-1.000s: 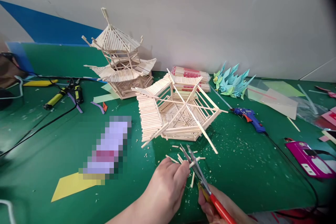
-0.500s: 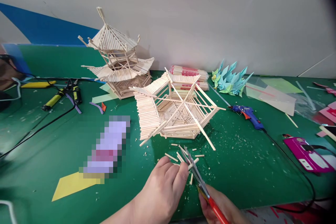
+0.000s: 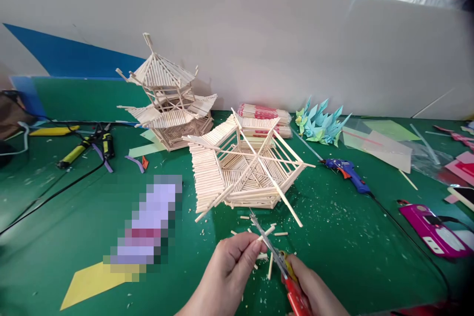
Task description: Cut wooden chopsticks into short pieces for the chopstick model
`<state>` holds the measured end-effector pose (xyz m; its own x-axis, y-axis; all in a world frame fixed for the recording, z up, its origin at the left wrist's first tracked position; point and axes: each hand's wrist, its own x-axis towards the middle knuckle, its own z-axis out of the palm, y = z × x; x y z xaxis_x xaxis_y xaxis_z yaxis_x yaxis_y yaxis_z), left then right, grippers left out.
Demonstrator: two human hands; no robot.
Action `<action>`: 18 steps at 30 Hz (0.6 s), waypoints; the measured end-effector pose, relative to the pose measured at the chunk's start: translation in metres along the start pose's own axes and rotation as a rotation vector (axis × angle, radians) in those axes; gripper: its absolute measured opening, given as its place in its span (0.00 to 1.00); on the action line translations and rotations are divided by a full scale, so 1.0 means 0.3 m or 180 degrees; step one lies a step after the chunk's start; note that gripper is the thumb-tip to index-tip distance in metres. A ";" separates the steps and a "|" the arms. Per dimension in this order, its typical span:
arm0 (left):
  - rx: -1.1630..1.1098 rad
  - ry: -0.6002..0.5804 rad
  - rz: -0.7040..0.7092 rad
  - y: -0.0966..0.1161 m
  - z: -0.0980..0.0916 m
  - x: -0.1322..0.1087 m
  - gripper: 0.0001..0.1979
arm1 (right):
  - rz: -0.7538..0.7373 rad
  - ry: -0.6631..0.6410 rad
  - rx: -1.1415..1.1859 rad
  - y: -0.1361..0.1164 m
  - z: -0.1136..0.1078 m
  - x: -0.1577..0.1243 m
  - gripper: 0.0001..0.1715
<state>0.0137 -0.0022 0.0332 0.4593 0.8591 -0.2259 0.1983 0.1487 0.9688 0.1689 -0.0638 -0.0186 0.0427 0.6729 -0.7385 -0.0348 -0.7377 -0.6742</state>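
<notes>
Your green bench [image 3: 355, 256] fills the lower frame, with the hexagonal stick frame [image 3: 240, 173] at its centre. Just below that, at bottom centre, your left hand [image 3: 229, 274] has its fingers pinched on a short stick [image 3: 267, 230]. Your right hand [image 3: 314, 291] has its fingers wrapped round the scissors [image 3: 272, 252], whose blades touch that stick.

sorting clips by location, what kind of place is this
Probably a craft or model-making workbench: a stick-built pagoda model, a blue glue gun and folded paper shapes lie on a green table.
</notes>
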 end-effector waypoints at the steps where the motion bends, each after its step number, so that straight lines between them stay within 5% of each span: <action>1: -0.0094 0.0069 -0.0081 -0.005 0.004 0.003 0.17 | -0.0310 0.0004 -0.0245 -0.008 -0.002 -0.007 0.09; 5: -0.0480 0.0240 -0.0314 -0.036 0.020 0.005 0.17 | -0.1333 0.0245 -0.1607 -0.057 -0.005 -0.042 0.19; 9: -0.0733 0.0369 -0.0393 -0.051 0.032 0.000 0.16 | -0.1414 0.0376 -0.2429 -0.099 -0.008 -0.064 0.13; 18: -0.0900 0.0668 -0.0472 -0.082 0.067 -0.010 0.17 | -0.1301 0.0689 -0.3245 -0.086 -0.023 -0.038 0.21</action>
<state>0.0249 -0.0183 0.0081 0.2503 0.8954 -0.3682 -0.0111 0.3829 0.9237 0.1763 -0.0528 0.0073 0.0401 0.9245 -0.3791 0.8519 -0.2299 -0.4706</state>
